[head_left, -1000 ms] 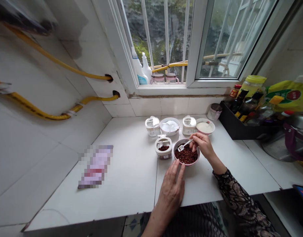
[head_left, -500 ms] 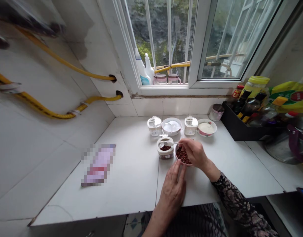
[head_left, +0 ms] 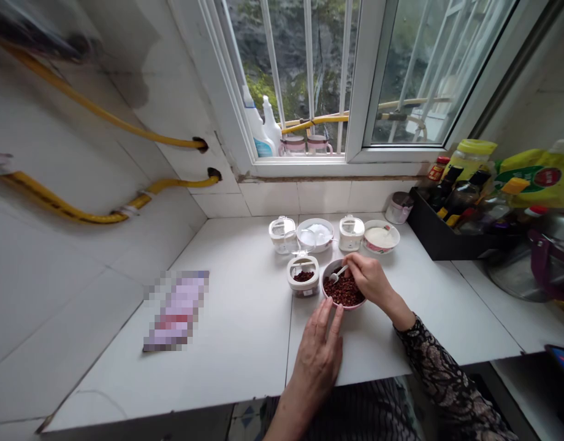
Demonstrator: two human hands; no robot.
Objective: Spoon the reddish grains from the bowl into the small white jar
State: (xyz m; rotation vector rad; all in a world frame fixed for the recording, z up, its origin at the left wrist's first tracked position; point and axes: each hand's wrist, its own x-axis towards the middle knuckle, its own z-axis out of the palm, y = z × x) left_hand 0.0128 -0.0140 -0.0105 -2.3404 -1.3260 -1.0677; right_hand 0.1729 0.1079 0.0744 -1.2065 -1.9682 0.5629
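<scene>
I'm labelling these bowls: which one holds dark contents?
The front bowl, holding reddish brown bits; the back left bowl and back right bowl hold pale contents.

On the counter [head_left: 236, 361], the spice bowl [head_left: 350, 307] stands just right of the open jar [head_left: 303, 291]. Behind these 2 stand, left to right, the back jar [head_left: 282, 228], back bowl [head_left: 325, 247], 2nd back jar [head_left: 351, 236] and 2nd back bowl [head_left: 381, 250]. The spoon [head_left: 334, 277] is in the spice bowl, the left hand [head_left: 319, 352] before it, the right hand [head_left: 369, 278] at its right side. Farther right, a box [head_left: 441, 248] stands behind a pot [head_left: 514, 275]; a flat item [head_left: 178, 309] lies well left.
</scene>
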